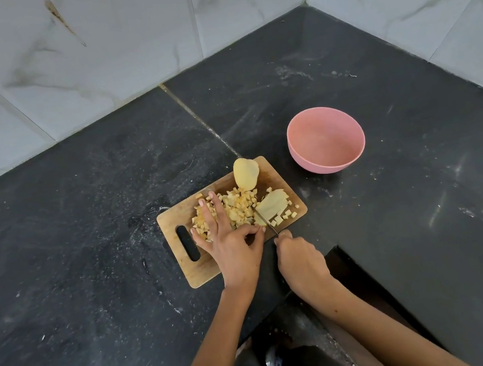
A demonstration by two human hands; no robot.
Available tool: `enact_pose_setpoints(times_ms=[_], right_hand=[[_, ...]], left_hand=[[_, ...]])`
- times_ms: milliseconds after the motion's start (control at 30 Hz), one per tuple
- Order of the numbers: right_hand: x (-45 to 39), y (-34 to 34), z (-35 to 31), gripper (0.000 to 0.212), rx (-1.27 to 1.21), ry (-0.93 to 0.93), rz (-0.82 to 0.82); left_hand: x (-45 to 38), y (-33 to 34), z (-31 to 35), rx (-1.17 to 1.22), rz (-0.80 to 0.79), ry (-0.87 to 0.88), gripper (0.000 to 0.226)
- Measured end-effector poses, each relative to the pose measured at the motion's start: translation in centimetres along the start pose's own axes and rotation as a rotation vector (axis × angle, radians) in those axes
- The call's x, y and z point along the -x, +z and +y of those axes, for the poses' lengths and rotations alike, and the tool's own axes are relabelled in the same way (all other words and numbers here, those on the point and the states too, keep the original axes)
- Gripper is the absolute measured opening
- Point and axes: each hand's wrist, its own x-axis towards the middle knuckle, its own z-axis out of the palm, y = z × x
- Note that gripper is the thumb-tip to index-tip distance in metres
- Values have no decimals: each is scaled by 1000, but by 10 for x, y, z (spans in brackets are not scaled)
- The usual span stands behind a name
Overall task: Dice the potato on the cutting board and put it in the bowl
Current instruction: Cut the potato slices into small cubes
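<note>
Dicing underway: left hand pinches potato slab, fingers spread; right hand grips knife; next cut needs fingertip clearance.

Potato dice on cutting board; bowl right-behind, apparently apart.

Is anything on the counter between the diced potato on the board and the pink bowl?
Nothing visible: only bare dark counter lies between the cutting board with its diced potato and the empty pink bowl.
</note>
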Motion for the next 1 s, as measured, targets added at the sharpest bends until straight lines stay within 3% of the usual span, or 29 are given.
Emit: enact_pose_setpoints(times_ms=[433, 800, 1000], right_hand=[[28, 4, 30, 25, 75, -24, -25], [28, -8, 29, 30, -142, -105, 76], [13, -4, 17, 34, -80, -102, 63]], left_hand=[[-1, 1, 1, -9, -18, -13, 12], [4, 0, 2, 2, 3, -23, 11], [4, 3, 2, 14, 2, -44, 15]])
